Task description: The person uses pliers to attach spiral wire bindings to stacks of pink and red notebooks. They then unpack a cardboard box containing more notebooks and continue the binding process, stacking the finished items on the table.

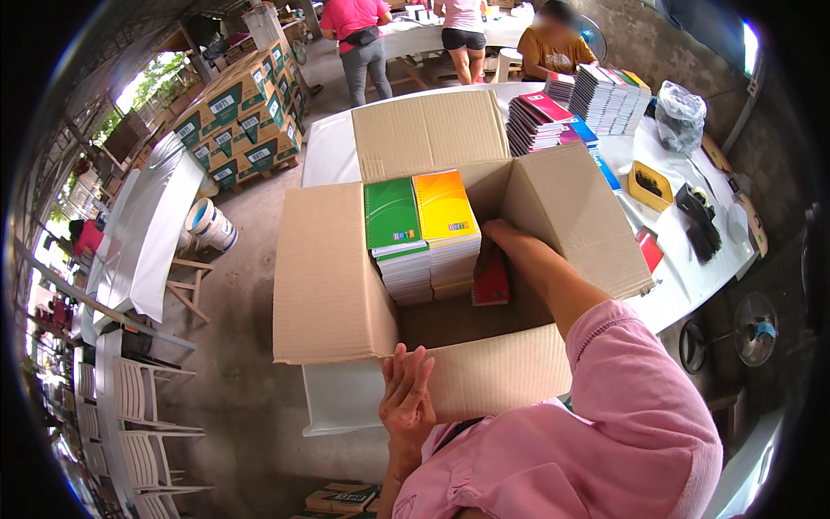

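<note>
An open cardboard box [320, 268] stands before me with its flaps folded out. Inside, green-covered notebooks [392, 212] and yellow-covered notebooks [446, 208] form two tall stacks side by side at the far left. A red notebook [491, 284] lies low in the box, right of the yellow stack. My right hand [496, 233] reaches down into the box between that stack and the right wall; its fingers are mostly hidden, as is anything in them. At the near left corner my left hand [406, 391] rests against the near flap, fingers stretched upward, holding nothing visible.
Further notebook stacks [538, 124], a plastic bag [680, 117] and a yellow tub [650, 185] sit on the white table [692, 272]. Packed cartons [238, 121] are piled at the far left, near a white bucket [212, 225]. Several people are at the back.
</note>
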{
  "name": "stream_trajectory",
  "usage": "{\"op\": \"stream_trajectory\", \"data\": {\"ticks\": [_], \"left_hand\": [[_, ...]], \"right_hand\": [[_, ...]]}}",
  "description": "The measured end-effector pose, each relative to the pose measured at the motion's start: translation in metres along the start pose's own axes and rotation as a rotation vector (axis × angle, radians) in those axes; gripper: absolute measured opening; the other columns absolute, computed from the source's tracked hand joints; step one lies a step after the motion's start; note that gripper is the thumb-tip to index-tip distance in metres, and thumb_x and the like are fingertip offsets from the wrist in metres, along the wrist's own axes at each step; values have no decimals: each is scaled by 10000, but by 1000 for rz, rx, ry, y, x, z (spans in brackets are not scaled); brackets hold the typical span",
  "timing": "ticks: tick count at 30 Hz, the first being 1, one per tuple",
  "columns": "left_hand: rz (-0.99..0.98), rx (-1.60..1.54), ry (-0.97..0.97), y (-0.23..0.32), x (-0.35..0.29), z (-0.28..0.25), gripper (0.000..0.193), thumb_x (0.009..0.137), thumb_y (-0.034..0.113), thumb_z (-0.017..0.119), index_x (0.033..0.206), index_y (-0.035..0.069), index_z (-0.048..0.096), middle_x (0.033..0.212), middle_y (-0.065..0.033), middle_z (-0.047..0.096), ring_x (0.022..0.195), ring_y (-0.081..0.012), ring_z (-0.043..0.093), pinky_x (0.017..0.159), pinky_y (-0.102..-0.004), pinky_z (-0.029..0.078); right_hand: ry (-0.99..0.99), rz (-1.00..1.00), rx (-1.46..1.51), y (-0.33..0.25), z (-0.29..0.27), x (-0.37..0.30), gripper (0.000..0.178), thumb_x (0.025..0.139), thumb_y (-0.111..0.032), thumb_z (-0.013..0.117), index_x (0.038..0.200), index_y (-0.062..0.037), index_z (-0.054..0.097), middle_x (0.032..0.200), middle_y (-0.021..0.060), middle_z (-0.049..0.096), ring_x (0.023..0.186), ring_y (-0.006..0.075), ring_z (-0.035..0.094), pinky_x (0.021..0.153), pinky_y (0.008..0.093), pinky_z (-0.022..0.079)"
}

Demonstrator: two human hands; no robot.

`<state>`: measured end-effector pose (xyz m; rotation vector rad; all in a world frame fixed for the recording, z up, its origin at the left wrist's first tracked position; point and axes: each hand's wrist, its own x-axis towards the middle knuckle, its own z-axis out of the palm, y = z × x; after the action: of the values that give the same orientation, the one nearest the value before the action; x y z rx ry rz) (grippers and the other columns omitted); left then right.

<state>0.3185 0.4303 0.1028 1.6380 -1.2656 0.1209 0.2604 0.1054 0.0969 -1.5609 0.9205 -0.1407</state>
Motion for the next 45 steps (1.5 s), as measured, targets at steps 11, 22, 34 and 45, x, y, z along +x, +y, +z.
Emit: {"op": "stream_trajectory", "data": {"ticks": [11, 22, 34, 45], "left_hand": [[31, -16, 1, 0, 4, 8, 376, 836, -88, 486, 1147, 41, 653, 1234, -131, 607, 1277, -323, 458, 1100, -450, 287], [74, -5, 24, -3, 2, 10, 390, 844, -90, 471, 1169, 40, 642, 1241, -133, 605, 1267, -348, 470, 1094, -456, 282], [63, 40, -31, 46, 8, 19, 336, 910, -22, 472, 1235, -52, 552, 1297, -221, 536, 1278, -387, 442, 1074, -498, 299], [-745, -1124, -913, 174, 13, 178, 703, 940, 102, 523, 1472, -35, 85, 1549, -196, 94, 1440, -272, 101, 1135, -356, 155]], "right_hand": [[-111, 79, -915, 75, -52, 126, 452, 645, -257, 749, 1023, -25, 660, 927, 136, 700, 823, 239, 673, 765, 363, 515], [68, -181, -1509, -68, -38, 23, 872, 483, -468, 858, 1108, 46, 533, 984, 168, 675, 926, 294, 662, 779, 443, 529], [507, -443, -573, -77, -230, -211, 660, 570, -427, 847, 1058, -33, 640, 1006, 132, 676, 884, 236, 676, 776, 333, 538], [209, -112, -309, 134, -316, -161, 713, 594, -390, 860, 1136, -13, 590, 1024, 130, 681, 859, 206, 670, 782, 259, 524]]}}
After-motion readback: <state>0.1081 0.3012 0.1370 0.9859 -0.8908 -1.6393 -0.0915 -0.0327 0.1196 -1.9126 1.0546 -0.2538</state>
